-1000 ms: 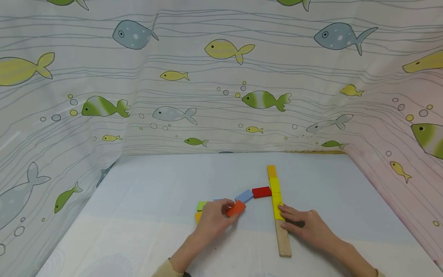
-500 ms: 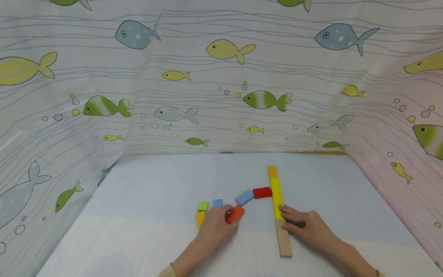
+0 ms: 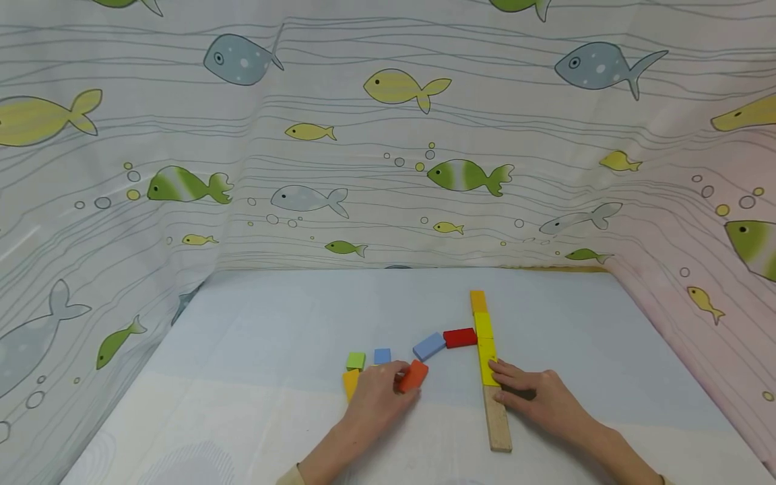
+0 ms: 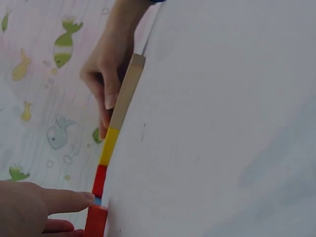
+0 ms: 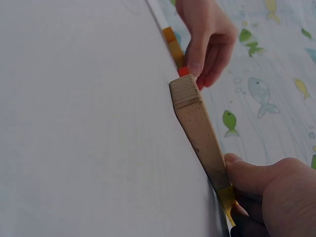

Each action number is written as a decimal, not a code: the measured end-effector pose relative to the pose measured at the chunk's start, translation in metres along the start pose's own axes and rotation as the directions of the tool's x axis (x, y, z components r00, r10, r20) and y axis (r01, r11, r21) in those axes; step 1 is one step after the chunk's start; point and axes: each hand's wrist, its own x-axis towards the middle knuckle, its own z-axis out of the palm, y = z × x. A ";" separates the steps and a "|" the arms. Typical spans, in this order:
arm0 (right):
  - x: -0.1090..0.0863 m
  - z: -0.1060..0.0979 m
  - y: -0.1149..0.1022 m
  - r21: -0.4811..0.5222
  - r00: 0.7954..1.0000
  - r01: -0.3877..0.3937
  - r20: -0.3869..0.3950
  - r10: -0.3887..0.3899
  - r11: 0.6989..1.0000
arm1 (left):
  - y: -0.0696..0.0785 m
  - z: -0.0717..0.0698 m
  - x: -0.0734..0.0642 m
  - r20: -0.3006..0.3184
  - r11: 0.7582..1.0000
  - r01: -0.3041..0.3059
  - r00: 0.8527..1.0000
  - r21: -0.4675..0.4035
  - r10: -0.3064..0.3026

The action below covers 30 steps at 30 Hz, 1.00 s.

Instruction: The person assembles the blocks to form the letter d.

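My left hand pinches an orange-red block between thumb and fingers, low over the table. Just beyond it lie a blue block and a dark red block, end to end at an angle. The red one reaches a straight row of yellow blocks, with an orange block at the far end and a long bare wooden block at the near end. My right hand touches this row from the right, fingertips at the yellow, thumb against the wooden block.
Left of my left hand lie a green block, a small blue block and a yellow-orange block, partly hidden by the hand. A fish-patterned curtain surrounds the white table at the back and sides.
My left hand has drawn the orange-red block slightly back towards me, away from the blue block, uncovering more of the small blue block. The right hand keeps its place on the row.
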 end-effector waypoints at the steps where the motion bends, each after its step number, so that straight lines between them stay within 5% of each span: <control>1: 0.000 0.000 0.000 0.005 1.000 -0.001 0.002 0.001 1.000 | -0.001 -0.001 -0.001 0.006 1.000 -0.004 1.000 -0.009 0.004; 14: 0.000 -0.001 -0.002 0.002 1.000 -0.010 0.002 0.010 1.000 | -0.006 -0.004 -0.004 0.017 0.999 -0.044 0.999 -0.024 0.044; 30: 0.000 -0.001 -0.002 0.000 1.000 0.003 -0.008 -0.003 1.000 | -0.002 -0.001 -0.005 0.017 1.000 -0.007 1.000 0.001 0.007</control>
